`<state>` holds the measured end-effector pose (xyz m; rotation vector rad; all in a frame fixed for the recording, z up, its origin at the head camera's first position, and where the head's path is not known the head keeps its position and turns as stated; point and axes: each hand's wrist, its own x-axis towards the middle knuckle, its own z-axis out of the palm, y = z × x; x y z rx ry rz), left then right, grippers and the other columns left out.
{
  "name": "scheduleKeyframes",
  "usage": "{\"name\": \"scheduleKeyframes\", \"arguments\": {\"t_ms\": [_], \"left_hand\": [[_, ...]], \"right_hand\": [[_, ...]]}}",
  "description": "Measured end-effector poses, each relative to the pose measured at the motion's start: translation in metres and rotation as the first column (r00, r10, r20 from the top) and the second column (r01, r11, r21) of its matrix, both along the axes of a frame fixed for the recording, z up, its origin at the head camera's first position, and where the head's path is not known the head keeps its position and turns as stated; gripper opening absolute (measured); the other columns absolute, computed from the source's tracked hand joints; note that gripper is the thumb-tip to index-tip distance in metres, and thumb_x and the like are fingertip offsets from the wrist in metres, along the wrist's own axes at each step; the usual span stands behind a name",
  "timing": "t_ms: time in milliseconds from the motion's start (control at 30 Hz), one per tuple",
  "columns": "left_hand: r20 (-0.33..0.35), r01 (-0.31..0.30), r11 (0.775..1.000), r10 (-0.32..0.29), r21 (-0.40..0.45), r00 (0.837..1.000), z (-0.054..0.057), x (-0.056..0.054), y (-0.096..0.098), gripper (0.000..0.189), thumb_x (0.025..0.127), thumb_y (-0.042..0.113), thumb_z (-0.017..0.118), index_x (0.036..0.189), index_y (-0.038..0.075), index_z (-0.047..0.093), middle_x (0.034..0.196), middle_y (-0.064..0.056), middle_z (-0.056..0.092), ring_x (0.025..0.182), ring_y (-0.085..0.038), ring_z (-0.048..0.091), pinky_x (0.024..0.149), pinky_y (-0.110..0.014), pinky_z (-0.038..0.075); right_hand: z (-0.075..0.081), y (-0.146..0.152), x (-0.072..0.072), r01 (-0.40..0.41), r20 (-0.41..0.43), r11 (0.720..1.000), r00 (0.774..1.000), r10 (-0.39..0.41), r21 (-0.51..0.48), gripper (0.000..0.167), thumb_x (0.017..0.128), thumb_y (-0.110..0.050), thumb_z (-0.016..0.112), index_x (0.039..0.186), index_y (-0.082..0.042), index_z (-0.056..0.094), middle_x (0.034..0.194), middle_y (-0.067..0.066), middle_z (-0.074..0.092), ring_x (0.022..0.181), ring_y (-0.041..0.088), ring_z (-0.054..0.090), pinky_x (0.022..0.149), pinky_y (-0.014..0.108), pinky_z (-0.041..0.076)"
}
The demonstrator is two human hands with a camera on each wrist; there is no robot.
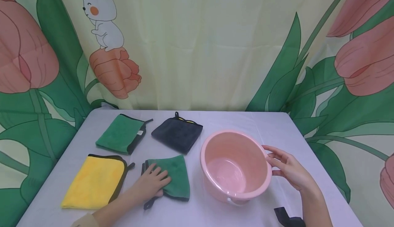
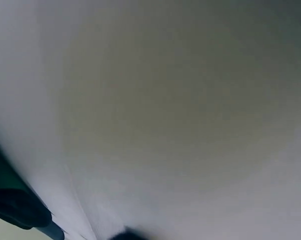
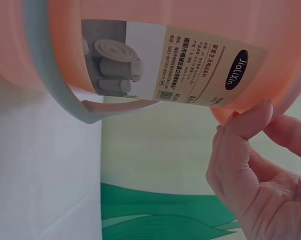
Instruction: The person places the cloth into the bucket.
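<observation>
One green cloth [image 1: 177, 177] lies under the loosely spread left grip [image 1: 151, 183], toward the near edge of the tabletop [image 1: 246, 120], just left of the pink bucket [image 1: 234, 153] that the right grip [image 1: 287, 169] pinches rightward.

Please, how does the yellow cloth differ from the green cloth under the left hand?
The yellow cloth looks larger than the green cloth. The left hand rests on the green cloth; no hand is on the yellow cloth. Both look folded and have dark edging.
</observation>
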<state>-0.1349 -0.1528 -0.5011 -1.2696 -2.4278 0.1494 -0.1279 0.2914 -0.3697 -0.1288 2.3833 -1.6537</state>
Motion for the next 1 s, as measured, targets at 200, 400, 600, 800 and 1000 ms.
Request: {"name": "scheduleKeyframes", "arguments": {"t_ms": [200,400,600,800,1000], "left_hand": [[-0.023,-0.008,1.000,0.008,0.000,1.000,0.001,0.001,0.004,0.028,0.070,0.030,0.064,0.093,0.019,0.053,0.092,0.001,0.051,0.083,-0.019,0.049,0.083,-0.048,0.045],[-0.085,-0.027,1.000,0.027,0.000,0.996,0.019,-0.003,0.007,0.037,0.068,0.037,0.070,0.092,0.017,0.049,0.090,0.000,0.049,0.080,-0.019,0.051,0.078,-0.046,0.047],[-0.194,-0.016,0.999,0.024,0.039,0.981,0.049,-0.010,0.012,0.045,0.064,0.039,0.073,0.091,0.015,0.047,0.085,-0.003,0.048,0.075,-0.020,0.051,0.074,-0.043,0.047],[-0.191,-0.034,0.997,0.047,0.070,0.980,0.080,-0.018,0.014,0.043,0.067,0.033,0.075,0.092,0.013,0.046,0.085,-0.004,0.048,0.078,-0.022,0.052,0.074,-0.043,0.047],[-0.200,-0.070,0.994,0.085,0.078,0.976,0.109,-0.028,0.013,0.051,0.065,0.036,0.079,0.096,0.011,0.047,0.089,-0.006,0.050,0.081,-0.024,0.054,0.077,-0.044,0.046]], "right_hand": [[0.000,-0.001,0.000,-0.012,-0.009,1.000,1.000,0.012,0.000,0.053,0.093,-0.017,0.052,0.136,0.004,0.032,0.094,0.004,0.059,0.080,0.017,0.062,0.069,0.033,0.054],[-0.001,0.000,0.000,-0.025,-0.017,1.000,1.000,0.025,-0.008,0.052,0.093,-0.016,0.051,0.136,0.004,0.031,0.094,0.004,0.058,0.081,0.016,0.062,0.069,0.034,0.054],[0.000,0.001,0.000,-0.033,-0.023,0.999,0.999,0.033,-0.025,0.051,0.093,-0.014,0.050,0.136,0.005,0.030,0.094,0.003,0.058,0.080,0.015,0.061,0.068,0.033,0.054],[0.000,0.001,0.000,-0.015,-0.016,1.000,1.000,0.015,-0.017,0.051,0.093,-0.015,0.051,0.136,0.003,0.032,0.094,0.002,0.058,0.080,0.012,0.060,0.068,0.032,0.054],[0.001,0.000,0.001,-0.016,-0.018,1.000,1.000,0.016,-0.020,0.051,0.093,-0.015,0.051,0.136,0.004,0.032,0.094,0.003,0.058,0.080,0.013,0.060,0.069,0.033,0.054]]}}
